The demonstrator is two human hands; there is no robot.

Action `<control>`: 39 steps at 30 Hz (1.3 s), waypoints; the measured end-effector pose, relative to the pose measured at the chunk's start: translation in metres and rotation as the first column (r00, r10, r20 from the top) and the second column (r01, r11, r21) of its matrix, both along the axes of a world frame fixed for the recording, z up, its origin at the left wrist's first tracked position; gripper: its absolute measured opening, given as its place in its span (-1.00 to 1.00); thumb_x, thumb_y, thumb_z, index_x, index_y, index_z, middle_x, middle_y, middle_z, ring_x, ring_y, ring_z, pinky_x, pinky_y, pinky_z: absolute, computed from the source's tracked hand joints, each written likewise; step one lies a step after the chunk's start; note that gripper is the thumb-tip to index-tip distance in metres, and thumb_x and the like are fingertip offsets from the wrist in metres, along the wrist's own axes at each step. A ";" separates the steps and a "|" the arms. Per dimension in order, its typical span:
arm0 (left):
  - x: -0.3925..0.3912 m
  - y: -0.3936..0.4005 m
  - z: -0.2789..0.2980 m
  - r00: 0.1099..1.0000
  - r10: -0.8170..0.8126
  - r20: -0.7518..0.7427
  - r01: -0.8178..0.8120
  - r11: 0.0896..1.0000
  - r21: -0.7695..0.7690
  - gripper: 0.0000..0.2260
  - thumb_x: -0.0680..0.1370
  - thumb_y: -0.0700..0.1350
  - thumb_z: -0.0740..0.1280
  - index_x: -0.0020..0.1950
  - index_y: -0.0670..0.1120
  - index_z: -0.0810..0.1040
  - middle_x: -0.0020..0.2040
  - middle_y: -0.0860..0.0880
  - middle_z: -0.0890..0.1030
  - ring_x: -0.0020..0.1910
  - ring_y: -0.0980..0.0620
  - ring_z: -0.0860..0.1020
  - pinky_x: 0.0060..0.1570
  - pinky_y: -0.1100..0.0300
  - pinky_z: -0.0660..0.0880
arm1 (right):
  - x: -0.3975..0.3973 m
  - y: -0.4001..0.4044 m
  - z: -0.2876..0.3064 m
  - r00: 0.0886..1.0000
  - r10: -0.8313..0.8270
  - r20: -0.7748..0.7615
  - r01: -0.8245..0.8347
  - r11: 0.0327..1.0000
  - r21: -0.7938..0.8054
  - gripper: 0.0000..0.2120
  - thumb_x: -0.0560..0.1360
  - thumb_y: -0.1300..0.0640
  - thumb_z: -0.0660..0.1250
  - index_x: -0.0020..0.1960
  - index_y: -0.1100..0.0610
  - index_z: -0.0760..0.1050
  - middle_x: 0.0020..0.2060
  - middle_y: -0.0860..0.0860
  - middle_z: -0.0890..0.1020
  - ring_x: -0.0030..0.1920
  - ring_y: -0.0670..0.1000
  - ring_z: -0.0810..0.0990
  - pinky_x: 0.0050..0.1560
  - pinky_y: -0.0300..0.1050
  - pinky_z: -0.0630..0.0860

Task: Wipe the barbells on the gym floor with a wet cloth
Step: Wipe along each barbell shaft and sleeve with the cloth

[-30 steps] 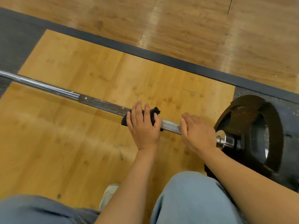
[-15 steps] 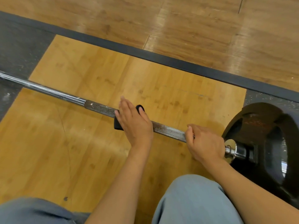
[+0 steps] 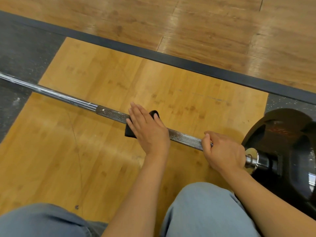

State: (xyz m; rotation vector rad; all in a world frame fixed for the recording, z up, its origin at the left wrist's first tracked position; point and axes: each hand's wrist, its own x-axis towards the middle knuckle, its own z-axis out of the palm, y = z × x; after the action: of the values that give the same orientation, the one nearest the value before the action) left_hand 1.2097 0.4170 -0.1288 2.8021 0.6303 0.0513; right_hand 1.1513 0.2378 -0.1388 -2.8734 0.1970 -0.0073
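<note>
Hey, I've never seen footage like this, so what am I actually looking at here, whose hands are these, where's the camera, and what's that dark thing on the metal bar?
There is no machine here, only a person. The single picture comes from a camera worn on the head, looking down over the person's own knees. A barbell lies across a wooden platform on the gym floor, with a black weight plate on its right end. The left hand lies flat, fingers straight, pressing a black cloth onto the rough, knurled part of the bar. That cloth is the dark thing you asked about. The right hand curls round the bar beside the shiny collar, seemingly to steady it. Whether the cloth is wet cannot be seen.
</note>
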 end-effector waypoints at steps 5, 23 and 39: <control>-0.044 -0.045 0.003 0.980 -0.189 0.056 0.195 0.972 -0.131 -0.43 0.68 0.06 -0.22 0.58 -0.29 -0.09 0.60 -0.17 -0.15 0.59 -0.10 -0.18 0.53 0.00 -0.29 | 0.000 0.001 -0.003 0.999 0.018 0.038 -0.018 1.000 -0.008 -0.60 0.54 0.03 0.07 -0.33 0.09 0.55 -0.52 -0.02 0.45 -0.53 0.04 0.37 -0.51 -0.31 0.13; -0.036 -0.028 -0.014 0.930 -0.333 0.157 0.338 0.941 -0.006 -0.44 0.69 0.05 -0.12 0.57 -0.29 -0.02 0.59 -0.23 0.02 0.58 -0.12 0.01 0.55 0.04 -0.16 | 0.002 0.001 0.005 0.999 -0.008 -0.049 0.005 0.999 -0.050 -0.58 0.55 -0.01 0.01 -0.37 0.04 0.47 -0.54 -0.09 0.35 -0.55 -0.03 0.29 -0.49 -0.28 0.02; 0.005 0.025 -0.014 0.969 -0.141 0.202 0.153 0.987 -0.048 -0.43 0.67 0.04 -0.15 0.56 -0.30 0.09 0.58 -0.23 0.12 0.57 -0.13 0.09 0.54 0.09 -0.22 | 0.001 0.000 -0.001 0.999 0.023 0.045 -0.022 1.000 -0.016 -0.67 0.55 0.02 0.01 -0.36 -0.01 0.34 -0.51 -0.08 0.39 -0.51 0.00 0.36 -0.48 -0.28 0.01</control>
State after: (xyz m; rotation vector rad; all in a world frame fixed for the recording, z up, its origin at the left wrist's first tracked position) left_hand 1.2143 0.4417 -0.1423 2.7277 0.3695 0.2731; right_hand 1.1524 0.2377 -0.1394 -2.8873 0.1566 -0.0701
